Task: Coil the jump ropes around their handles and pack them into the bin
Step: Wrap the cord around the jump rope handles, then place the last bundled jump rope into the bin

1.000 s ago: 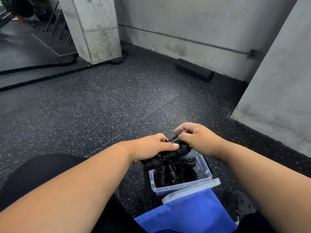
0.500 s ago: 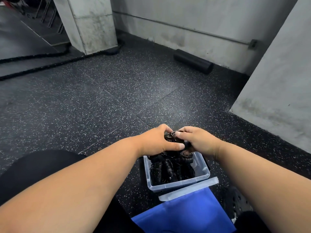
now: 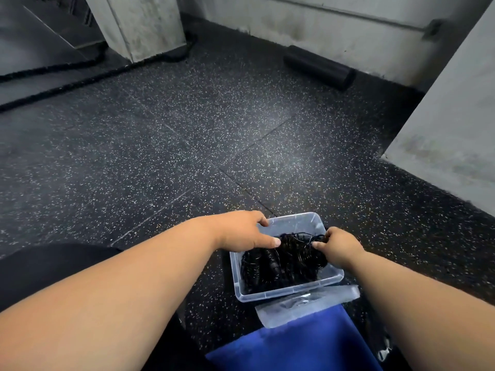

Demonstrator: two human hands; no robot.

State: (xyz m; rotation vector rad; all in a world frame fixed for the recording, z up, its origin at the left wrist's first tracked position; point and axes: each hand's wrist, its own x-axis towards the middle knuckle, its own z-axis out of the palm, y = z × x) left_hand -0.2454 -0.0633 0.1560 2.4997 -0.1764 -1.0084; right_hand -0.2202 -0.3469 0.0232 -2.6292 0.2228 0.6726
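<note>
A clear plastic bin [image 3: 294, 218] stands on the floor in front of me, holding several black jump ropes [image 3: 284, 263] coiled around their handles. My left hand [image 3: 241, 231] reaches into the bin's left side and grips the left end of the top rope bundle, thumb lying along the coils. My right hand [image 3: 338, 247] is at the bin's right side, with thumb and fingers pinching the thin cord at that end of the bundle. My palms hide parts of the bundle.
The bin's clear lid [image 3: 308, 307] lies just in front of the bin, overlapping a blue cloth [image 3: 294, 349]. A black foam roller [image 3: 318, 66] lies by the far wall, a thick battle rope [image 3: 53, 84] trails past the concrete pillar [image 3: 142, 25], and a wall [image 3: 455, 129] rises at right.
Both hands have lowered the coiled rope bundle from above the bin's far rim down into the bin, onto the other ropes. The camera has tipped downward.
</note>
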